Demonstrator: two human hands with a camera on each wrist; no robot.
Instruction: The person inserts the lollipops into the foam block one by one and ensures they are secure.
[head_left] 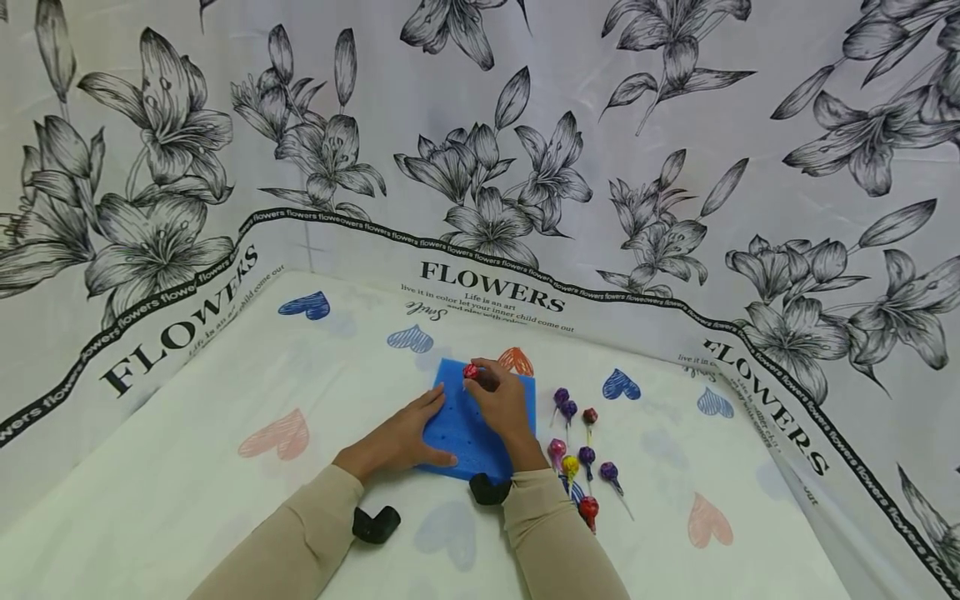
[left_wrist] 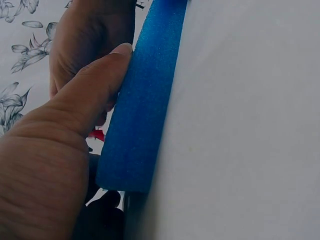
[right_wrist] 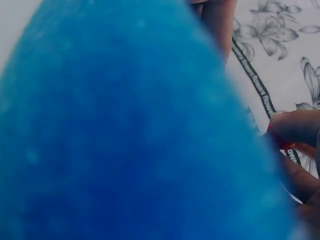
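A blue foam block [head_left: 459, 429] with small holes in its top lies on the table. My left hand [head_left: 397, 437] rests on its left side, thumb stretched over the near part and fingers straight along the edge. In the left wrist view, the thumb [left_wrist: 85, 95] touches the block's edge. Over the far part of the block, my right hand [head_left: 504, 404] pinches a red-wrapped lollipop [head_left: 470, 371] between thumb and fingers. The lollipop's stick is hidden in the head view. The block fills most of the right wrist view, with the red wrapper [right_wrist: 280, 139] partly behind it.
Several lollipops lie right of the block, among them a purple one [head_left: 610, 472], a yellow one [head_left: 571, 467], a pink one [head_left: 557, 450] and a red one [head_left: 588, 507]. A white cloth with hearts [head_left: 337, 517] covers the table. Flower-print curtain [head_left: 487, 167] stands behind.
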